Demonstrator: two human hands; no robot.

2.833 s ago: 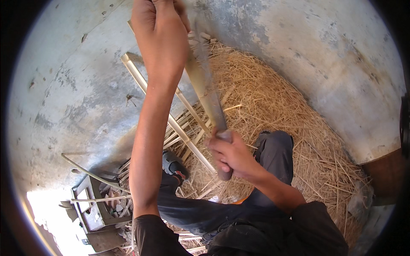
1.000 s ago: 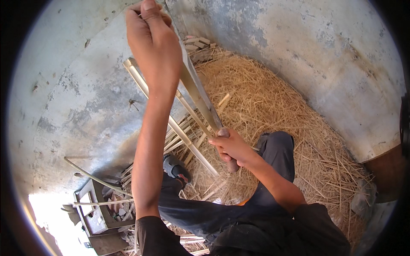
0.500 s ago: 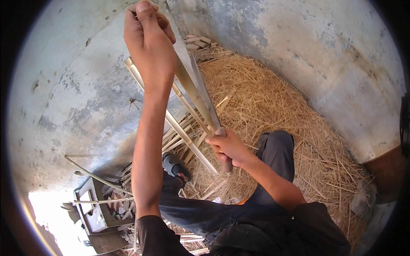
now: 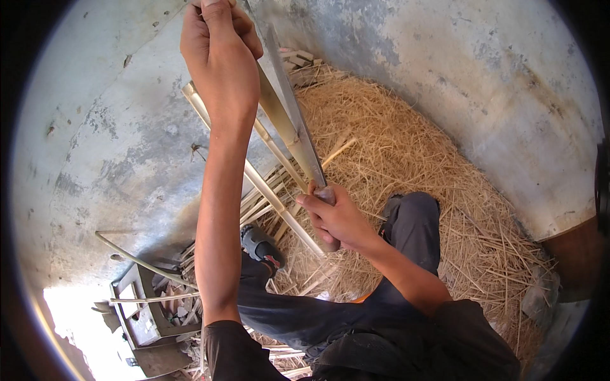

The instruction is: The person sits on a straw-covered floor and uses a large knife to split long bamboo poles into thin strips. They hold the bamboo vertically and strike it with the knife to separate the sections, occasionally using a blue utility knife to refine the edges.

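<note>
My left hand (image 4: pixel 222 57) is raised at the top, closed with the thumb uppermost. It grips a split length of bamboo (image 4: pixel 279 117), whose upper end the hand hides. The bamboo slants down toward my right hand (image 4: pixel 343 219), which is wrapped round the handle of a long knife (image 4: pixel 300 120). The straight grey blade points up and lies along the bamboo's right edge; whether it bites in cannot be made out. Behind my left forearm, a pale split bamboo piece (image 4: pixel 279 206) leans at a slant, with a narrower strip (image 4: pixel 275 146) beside it.
A heap of straw-like shavings (image 4: pixel 381 127) covers the floor along the walls. My bent knee (image 4: pixel 413 222) and a shoe (image 4: pixel 260 244) are close below the hands. At the lower left stands a metal frame box (image 4: pixel 143 311) holding scraps, with thin bamboo strips (image 4: pixel 152 298) across it.
The knife has moved up and to the left, with its blade now closer against the bamboo. My right hand has shifted slightly the same way; my left hand has barely moved.
</note>
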